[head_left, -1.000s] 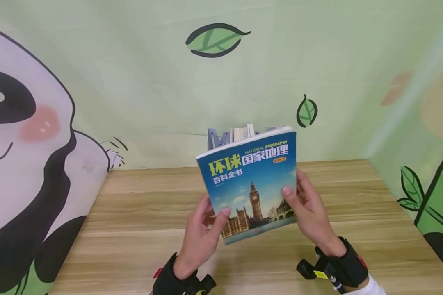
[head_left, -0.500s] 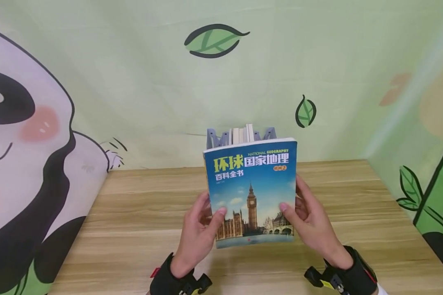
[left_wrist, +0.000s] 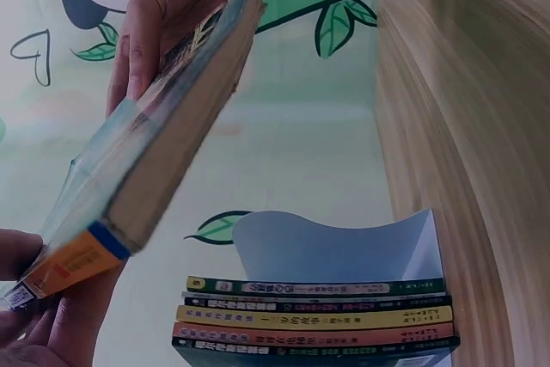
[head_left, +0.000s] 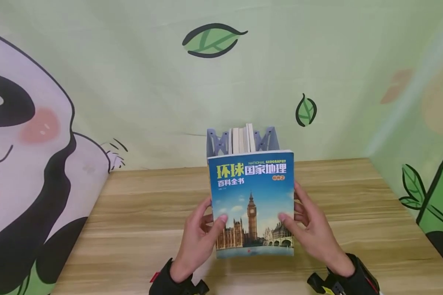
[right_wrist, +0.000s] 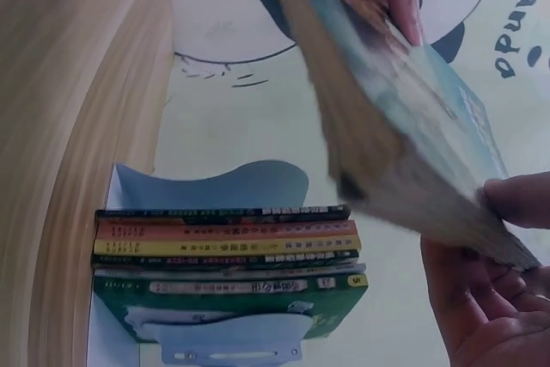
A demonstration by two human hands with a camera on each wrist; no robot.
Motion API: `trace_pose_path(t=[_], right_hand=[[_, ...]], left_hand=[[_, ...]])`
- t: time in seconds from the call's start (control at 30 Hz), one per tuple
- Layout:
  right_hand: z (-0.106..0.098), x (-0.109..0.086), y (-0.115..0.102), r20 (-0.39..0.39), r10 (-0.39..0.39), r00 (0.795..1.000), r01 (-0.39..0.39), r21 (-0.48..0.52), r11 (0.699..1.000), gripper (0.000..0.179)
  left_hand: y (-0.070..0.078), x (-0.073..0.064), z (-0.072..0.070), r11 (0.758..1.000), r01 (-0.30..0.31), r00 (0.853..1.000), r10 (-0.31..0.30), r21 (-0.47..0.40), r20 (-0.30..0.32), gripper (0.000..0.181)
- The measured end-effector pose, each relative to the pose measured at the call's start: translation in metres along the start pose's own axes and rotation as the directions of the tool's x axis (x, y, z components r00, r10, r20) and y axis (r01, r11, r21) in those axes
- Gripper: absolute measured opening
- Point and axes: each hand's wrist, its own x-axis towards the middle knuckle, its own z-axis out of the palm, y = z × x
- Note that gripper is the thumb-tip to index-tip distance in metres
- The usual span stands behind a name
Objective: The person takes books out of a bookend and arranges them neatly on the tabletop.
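Note:
A blue paperback book (head_left: pixel 252 184) with a clock tower on its cover is held up in front of me, cover towards me. My left hand (head_left: pixel 196 242) grips its left edge, thumb on the cover and fingers behind. On the opposite edge my right hand (head_left: pixel 316 234) holds it the same way. The left wrist view shows the book's (left_wrist: pixel 172 152) thick side edge and orange spine end. Both hands hide parts of the lower sides. Beyond the book stands a grey-blue book rack (head_left: pixel 271 139), its lower part covered in the head view.
Several books (left_wrist: pixel 314 320) stand upright in the rack, spines outward, as the wrist views show. The wood-grain table (head_left: pixel 144 205) spreads around the hands. A green printed backdrop (head_left: pixel 133 82) with a panda and leaves rises behind it.
Both hands have brought the book lower and turned it from a slant to nearly straight. More of the rack shows above its top edge. The grip stays the same.

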Motion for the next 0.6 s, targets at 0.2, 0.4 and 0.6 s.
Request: trace_pose_path(t=[0.2, 0.4, 0.6], right_hand=[[0.001, -0.005, 0.006, -0.006, -0.005, 1.0, 0.005, -0.08, 0.997, 0.079], [0.004, -0.008, 0.01, 0.018, 0.037, 0.999, -0.035, -0.092, 0.995, 0.077], [0.003, -0.008, 0.011, -0.005, 0.028, 1.0, -0.029, -0.131, 0.991, 0.077]], left_hand=[[-0.005, -0.002, -0.001, 0.999, 0.033, 0.999, -0.033, 0.005, -0.013, 0.052], [-0.012, -0.005, -0.001, 0.999, 0.05, 0.999, -0.05, -0.017, -0.015, 0.05], [-0.017, -0.004, 0.002, 0.998, 0.041, 0.999, -0.041, -0.047, 0.012, 0.05]])
